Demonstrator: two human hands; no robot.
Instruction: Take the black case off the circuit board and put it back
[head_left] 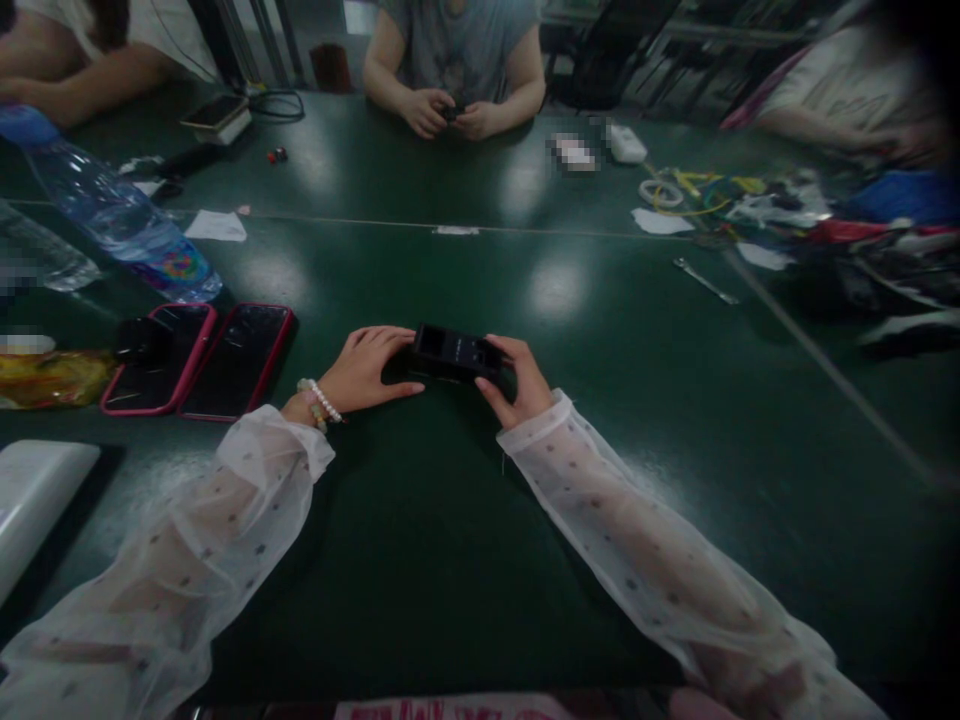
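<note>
A small black box-shaped device (454,350) lies on the dark green table (420,520), in the middle of the view. My right hand (521,380) grips its right end, thumb at the near side and fingers at the far side. At the device's left end is my left hand (367,370), its thumb and fingers apart and the fingertips beside or touching the far left corner. A beaded bracelet (321,402) circles my left wrist.
Left of my hands lie two red-edged phones (238,360), a plastic bottle (127,220), a yellow packet (56,378) and a white object (37,490). A wrench (705,281) and tangled cables (697,190) are at the right. Several people sit around the table.
</note>
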